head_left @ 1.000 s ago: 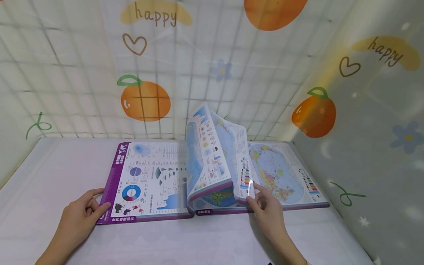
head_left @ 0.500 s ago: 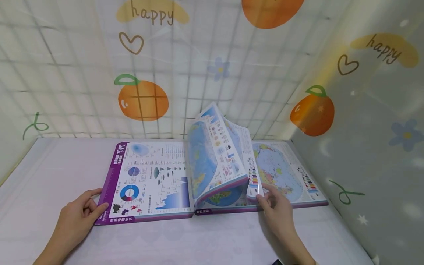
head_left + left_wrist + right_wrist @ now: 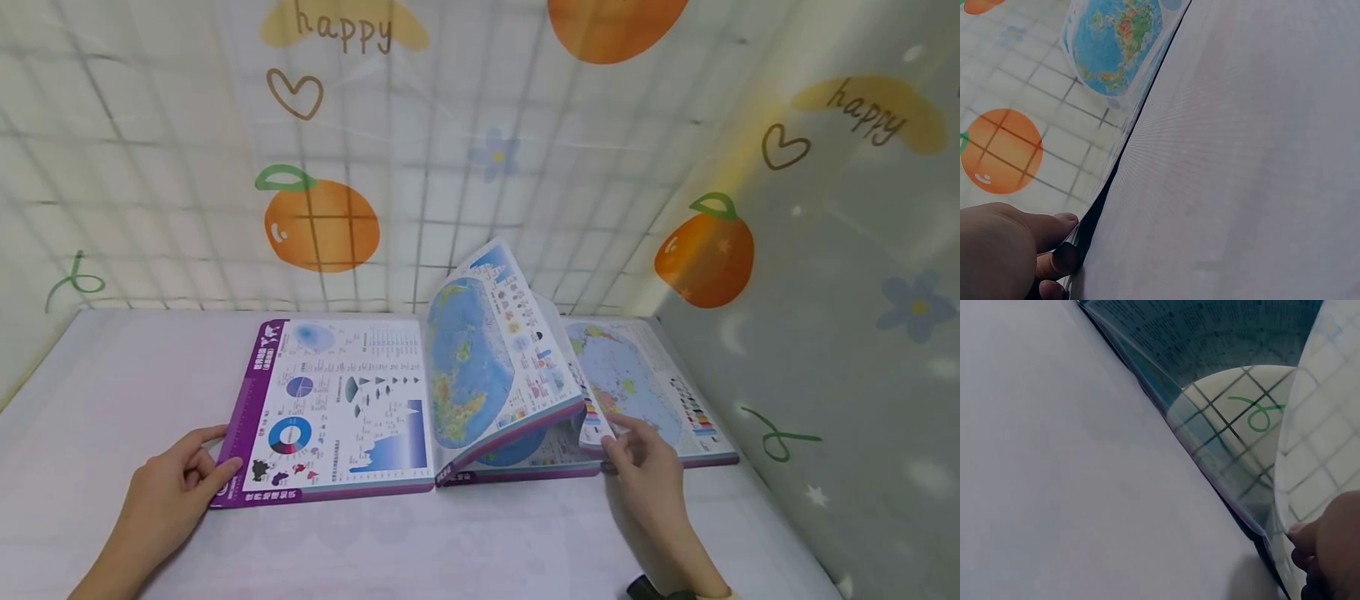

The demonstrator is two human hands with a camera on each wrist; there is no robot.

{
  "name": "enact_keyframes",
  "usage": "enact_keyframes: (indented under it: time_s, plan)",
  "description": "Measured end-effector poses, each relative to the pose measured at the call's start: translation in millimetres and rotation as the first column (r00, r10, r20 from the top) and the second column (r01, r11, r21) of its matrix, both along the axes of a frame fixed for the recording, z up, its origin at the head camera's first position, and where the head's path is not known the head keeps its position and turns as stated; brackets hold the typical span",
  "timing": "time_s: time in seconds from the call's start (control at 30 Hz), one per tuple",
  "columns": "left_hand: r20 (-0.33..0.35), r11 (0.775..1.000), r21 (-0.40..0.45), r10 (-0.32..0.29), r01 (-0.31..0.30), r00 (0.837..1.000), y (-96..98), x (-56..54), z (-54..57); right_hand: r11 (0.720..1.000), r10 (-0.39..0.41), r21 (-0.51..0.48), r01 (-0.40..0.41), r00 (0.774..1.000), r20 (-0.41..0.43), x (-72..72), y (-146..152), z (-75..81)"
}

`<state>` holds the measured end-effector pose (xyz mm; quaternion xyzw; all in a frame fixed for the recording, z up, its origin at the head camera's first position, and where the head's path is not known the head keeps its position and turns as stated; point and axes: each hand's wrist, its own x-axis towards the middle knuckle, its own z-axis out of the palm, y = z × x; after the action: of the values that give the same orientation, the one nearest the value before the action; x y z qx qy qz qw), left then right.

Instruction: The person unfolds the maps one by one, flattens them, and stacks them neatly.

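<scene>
A laminated folding world map with purple edges lies spread on the table. Charts and diagrams cover its flat left panel (image 3: 337,425). My left hand (image 3: 168,492) pinches the lower left corner between thumb and fingers, and the left wrist view shows the thumb (image 3: 1060,225) on the sheet's edge. In the middle a panel with a blue relief map (image 3: 472,350) stands up at a slant, partly hiding the sheets behind it. My right hand (image 3: 648,475) pinches the lower corner of a lifted, curved panel (image 3: 594,429). Beyond it, the right panel (image 3: 637,375) lies flat.
The map's far side reaches close to the back curtain (image 3: 450,192), printed with oranges and hearts, with a wire grid showing through. Another curtain (image 3: 840,350) borders the table on the right. White cloth (image 3: 420,550) covers the table.
My right hand has moved rightward with the pinched panel corner, and the raised middle panel has leaned over to the right, showing more of its relief map. My left hand keeps its corner.
</scene>
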<state>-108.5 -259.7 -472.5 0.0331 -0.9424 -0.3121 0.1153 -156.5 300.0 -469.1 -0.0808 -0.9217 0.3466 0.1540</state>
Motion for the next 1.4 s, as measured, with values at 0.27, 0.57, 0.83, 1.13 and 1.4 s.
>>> enact_keyframes:
  time_s: [0.27,0.57,0.83,1.13,1.4]
  plan:
    - [0.003,1.000,0.010,-0.001,0.001,1.000,0.0,0.1,0.2,0.998,-0.046,0.037,0.045,0.999,0.013,0.4,13,-1.1]
    - [0.006,1.000,0.002,0.005,-0.005,1.000,-1.3,0.7,-0.8,0.997,-0.063,0.056,0.062,0.998,0.019,-1.0,24,0.7]
    - [-0.005,1.000,0.001,0.000,0.000,1.000,-1.2,0.9,0.2,0.994,-0.095,0.056,0.091,0.993,0.070,-1.2,33,0.8]
    - [0.016,1.000,0.005,0.006,-0.006,1.000,-0.6,1.5,0.7,0.985,-0.174,0.015,0.173,0.978,0.115,-3.0,50,0.7]
    - [-0.016,1.000,0.003,-0.009,0.009,1.000,-1.2,1.4,-0.2,0.975,-0.219,0.005,0.220,0.969,0.113,-5.7,63,-0.6]
